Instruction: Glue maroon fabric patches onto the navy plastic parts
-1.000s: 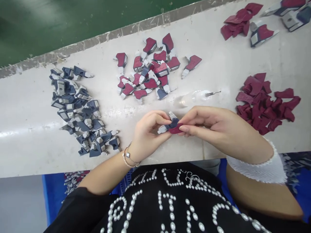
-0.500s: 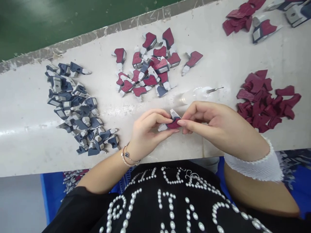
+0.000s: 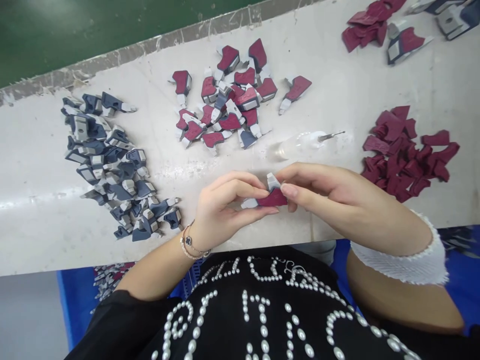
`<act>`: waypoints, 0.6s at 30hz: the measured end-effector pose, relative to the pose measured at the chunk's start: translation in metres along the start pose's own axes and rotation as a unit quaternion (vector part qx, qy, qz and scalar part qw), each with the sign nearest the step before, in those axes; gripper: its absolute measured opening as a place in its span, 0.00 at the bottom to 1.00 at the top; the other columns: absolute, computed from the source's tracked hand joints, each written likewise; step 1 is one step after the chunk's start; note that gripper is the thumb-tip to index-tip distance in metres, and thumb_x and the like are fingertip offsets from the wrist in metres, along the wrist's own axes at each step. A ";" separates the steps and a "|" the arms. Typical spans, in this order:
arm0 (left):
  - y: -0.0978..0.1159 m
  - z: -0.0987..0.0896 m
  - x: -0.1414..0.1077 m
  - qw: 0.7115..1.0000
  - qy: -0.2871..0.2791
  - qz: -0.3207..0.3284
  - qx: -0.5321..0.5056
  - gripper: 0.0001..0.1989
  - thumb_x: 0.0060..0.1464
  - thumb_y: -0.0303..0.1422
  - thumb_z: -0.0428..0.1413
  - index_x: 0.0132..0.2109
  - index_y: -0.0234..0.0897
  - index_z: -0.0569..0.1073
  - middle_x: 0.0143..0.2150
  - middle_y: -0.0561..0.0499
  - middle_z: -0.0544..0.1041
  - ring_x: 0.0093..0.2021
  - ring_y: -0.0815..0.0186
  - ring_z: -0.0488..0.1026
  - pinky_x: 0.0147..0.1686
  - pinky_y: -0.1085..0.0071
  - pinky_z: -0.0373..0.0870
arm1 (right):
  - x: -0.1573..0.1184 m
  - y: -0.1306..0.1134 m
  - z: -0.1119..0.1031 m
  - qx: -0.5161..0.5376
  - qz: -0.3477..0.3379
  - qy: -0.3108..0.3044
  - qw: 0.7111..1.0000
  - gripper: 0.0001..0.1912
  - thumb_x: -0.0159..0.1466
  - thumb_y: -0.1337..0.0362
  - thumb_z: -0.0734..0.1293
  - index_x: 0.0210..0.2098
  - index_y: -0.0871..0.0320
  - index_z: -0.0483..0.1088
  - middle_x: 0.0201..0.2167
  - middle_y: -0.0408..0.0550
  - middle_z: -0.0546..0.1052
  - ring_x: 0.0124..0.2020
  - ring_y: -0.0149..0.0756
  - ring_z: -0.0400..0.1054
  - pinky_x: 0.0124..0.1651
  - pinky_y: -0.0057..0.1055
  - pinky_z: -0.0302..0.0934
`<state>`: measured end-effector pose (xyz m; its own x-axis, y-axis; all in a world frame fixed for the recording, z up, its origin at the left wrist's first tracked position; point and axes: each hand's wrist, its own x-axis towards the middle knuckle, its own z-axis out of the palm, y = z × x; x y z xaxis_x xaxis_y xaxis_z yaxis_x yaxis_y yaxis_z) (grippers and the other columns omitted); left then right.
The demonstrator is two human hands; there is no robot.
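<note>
A small part with a dark red face [image 3: 272,198] and pale grey ends is held between both hands near the table's front edge. My left hand [image 3: 228,200] grips its left side, fingers above and thumb below. At its right end my right hand [image 3: 313,187] pinches it between thumb and fingers. Beyond the hands lies a pile of red-faced parts [image 3: 245,97]. Blue and grey parts without red faces [image 3: 123,187] are heaped at the left, and loose dark red pieces [image 3: 397,160] at the right.
A clear bottle with a thin metal tip [image 3: 300,146] lies just beyond my right hand. More red pieces [image 3: 365,32] and larger blue-grey parts [image 3: 455,22] sit at the back right. Blue bins [image 3: 77,300] with parts stand below the table's front edge.
Both hands have moved slightly apart and down, and more of the held part's red face and grey tip shows. The view has shifted a little.
</note>
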<state>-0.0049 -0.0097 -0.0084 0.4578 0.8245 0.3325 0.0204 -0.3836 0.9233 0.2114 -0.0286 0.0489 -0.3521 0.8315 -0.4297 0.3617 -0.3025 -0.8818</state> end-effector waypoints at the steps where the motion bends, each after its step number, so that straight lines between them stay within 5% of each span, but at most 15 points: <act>1: 0.001 0.000 0.000 1.000 -0.003 0.005 0.001 0.16 0.47 0.29 0.71 0.42 0.39 0.76 0.40 0.50 0.80 0.39 0.67 0.80 0.41 0.69 0.82 | 0.000 0.000 0.000 -0.001 -0.002 -0.009 1.000 0.13 0.71 0.51 0.63 0.40 0.52 0.75 0.35 0.43 0.77 0.37 0.37 0.71 0.40 0.34 0.65; 18: 0.007 -0.003 0.004 0.997 -0.006 0.066 0.045 0.12 0.50 0.32 0.70 0.39 0.33 0.76 0.37 0.48 0.81 0.36 0.70 0.80 0.38 0.77 0.81 | -0.006 -0.011 0.009 -0.135 -0.040 0.025 0.990 0.15 0.73 0.57 0.59 0.35 0.55 0.71 0.31 0.45 0.78 0.30 0.36 0.71 0.30 0.33 0.58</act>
<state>-0.0060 -0.0078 -0.0001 0.4727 0.7593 0.4473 0.0383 -0.5248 0.8503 0.2019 -0.0339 0.0595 -0.3485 0.8719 -0.3440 0.5544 -0.1041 -0.8257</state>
